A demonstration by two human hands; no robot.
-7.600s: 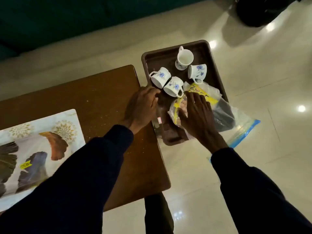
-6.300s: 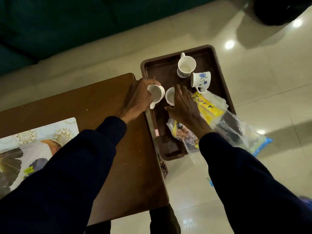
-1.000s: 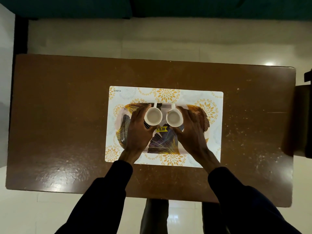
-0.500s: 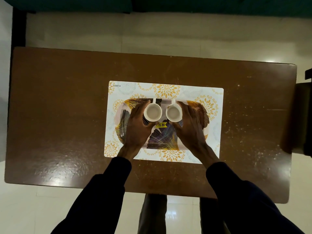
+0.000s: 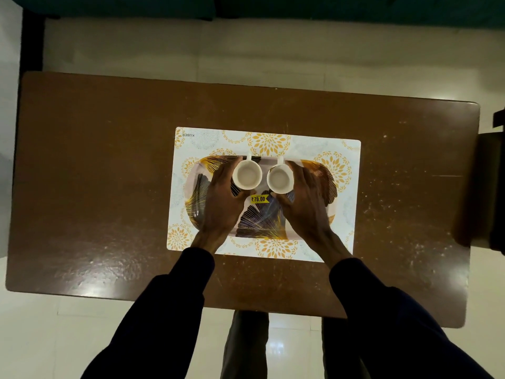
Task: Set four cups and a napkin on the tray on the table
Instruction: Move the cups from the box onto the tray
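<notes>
My left hand (image 5: 218, 203) fingers curled around a white cup (image 5: 247, 175), my right hand (image 5: 306, 203) wrapped on a second cup (image 5: 279, 177), cups side by side and apart near the far edge of the leaf-patterned tray (image 5: 259, 222), tray on a floral mat (image 5: 308, 146) mid-tabletop, brown table (image 5: 95, 173), yellow price sticker (image 5: 258, 199) between my thumbs.

A brown wooden table (image 5: 95, 187) bears a floral placemat (image 5: 308, 146) at its middle.

Both hands cover much of the tray (image 5: 332, 187): its left and right middle are hidden. Cup walls sit behind fingers, so can't tell grip contact. Dark object (image 5: 489, 184) at right is cut by frame edge, unidentifiable. Sleeves run off bottom.
</notes>
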